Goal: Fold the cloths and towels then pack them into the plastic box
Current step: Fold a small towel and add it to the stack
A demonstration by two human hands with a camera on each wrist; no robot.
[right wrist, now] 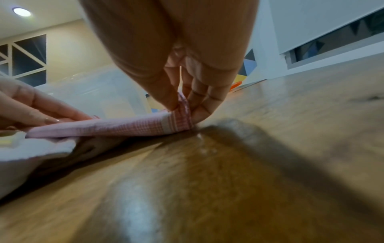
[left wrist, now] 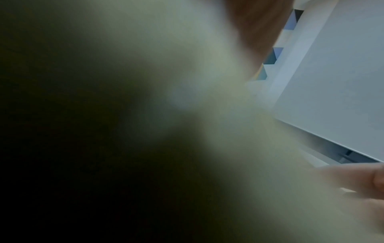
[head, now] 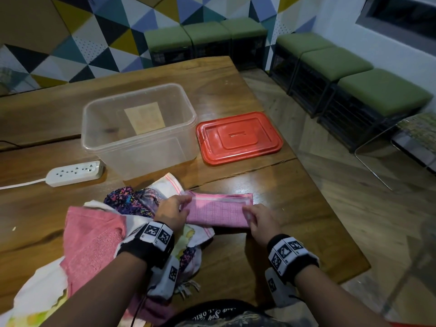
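A folded pink checked cloth [head: 219, 210] lies across the wooden table [head: 283, 185] in front of me. My left hand [head: 185, 204] holds its left end, fingers laid along the top. My right hand [head: 247, 214] pinches the right end; in the right wrist view the thumb and fingers of my right hand [right wrist: 182, 108] squeeze the striped hem of the cloth [right wrist: 116, 128], which sits slightly off the table. The clear plastic box [head: 146, 156] stands behind the cloth with nothing but a paper label in it. The left wrist view is blurred and dark, with only a fingertip [left wrist: 374, 180] showing.
A heap of unfolded cloths [head: 94, 237], pink, white and multicoloured, lies under my left forearm. The red lid [head: 238, 138] rests right of the box. A white power strip [head: 75, 173] sits left of the box. The table's right edge is near my right wrist.
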